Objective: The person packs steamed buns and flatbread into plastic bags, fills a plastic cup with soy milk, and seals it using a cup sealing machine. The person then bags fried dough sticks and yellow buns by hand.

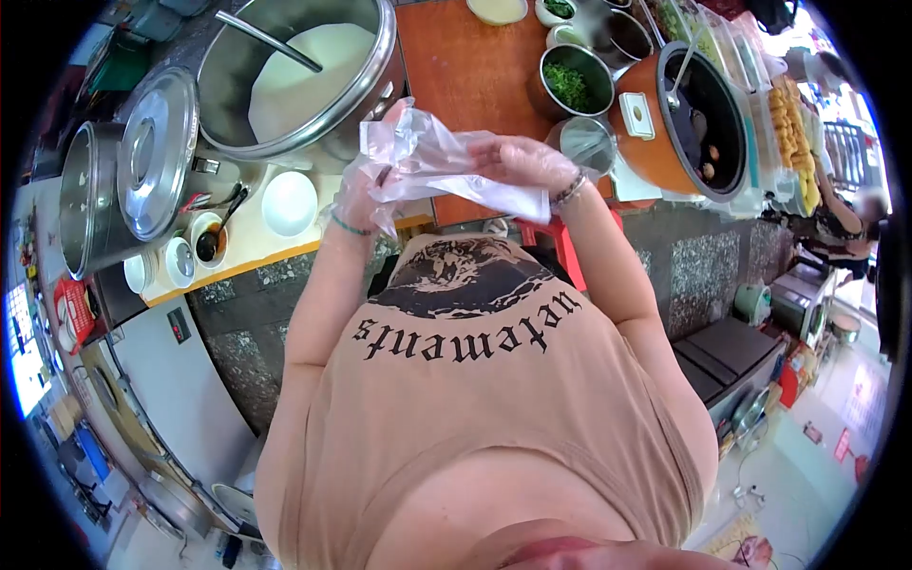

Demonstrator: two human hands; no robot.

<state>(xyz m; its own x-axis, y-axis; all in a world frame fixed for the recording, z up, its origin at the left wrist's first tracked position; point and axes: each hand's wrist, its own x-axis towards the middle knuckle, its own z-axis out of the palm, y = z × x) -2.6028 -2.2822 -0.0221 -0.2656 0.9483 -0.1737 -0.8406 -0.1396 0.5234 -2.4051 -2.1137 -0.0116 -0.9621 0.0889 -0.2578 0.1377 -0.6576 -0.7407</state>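
Observation:
A thin clear plastic bag stretches crumpled between my two hands, above the front edge of the red-brown table. My left hand grips its left side, and folds of film cover much of the fingers. On the right, my right hand is closed on the upper edge of the bag, its fingertips pointing left. A large steel pot of white liquid stands beyond my left hand. Close to my right hand are a clear cup and a steel container of chopped greens.
An orange pot with dark liquid and a ladle stands right. Left are a steel lid, a white bowl and a spoon in a dark-sauce cup. A red stool is below the table; another person is far right.

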